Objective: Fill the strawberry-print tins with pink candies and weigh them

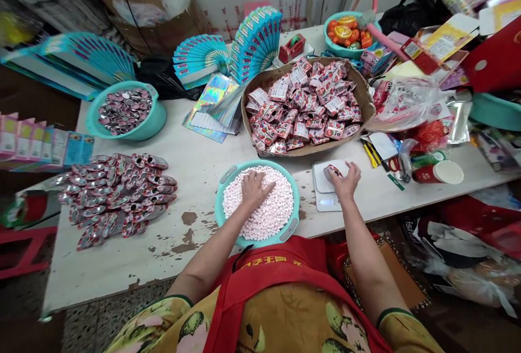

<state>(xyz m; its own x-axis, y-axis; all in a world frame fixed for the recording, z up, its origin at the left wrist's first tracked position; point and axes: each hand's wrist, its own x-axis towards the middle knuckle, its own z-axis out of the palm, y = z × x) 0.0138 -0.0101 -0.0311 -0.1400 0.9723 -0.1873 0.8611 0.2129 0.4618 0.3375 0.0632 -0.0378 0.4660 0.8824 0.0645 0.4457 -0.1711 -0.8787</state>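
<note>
My left hand (pixel 254 190) lies palm down on small pale pink pellets (pixel 268 217), its fingers spread. They fill a turquoise basin (pixel 220 209) in front of my apron. My right hand (pixel 347 180) grips a small red-and-white printed container (pixel 334 171) over a white digital scale (pixel 325 202); whether it touches the plate I cannot tell. Beyond the basin, a cardboard box (pixel 254 149) holds a heap of similar printed containers (pixel 303 106). Rows of open printed containers with silvery tops (pixel 122 190) lie on the left of the table.
A turquoise basin (pixel 136 135) of round silvery pieces stands at the back left. Fanned blue cards (pixel 256 38) are behind the box. Right of the scale lie a yellow cutter (pixel 369 153) and a paper cup (pixel 448 172). The table's worn front edge (pixel 134 288) runs near me.
</note>
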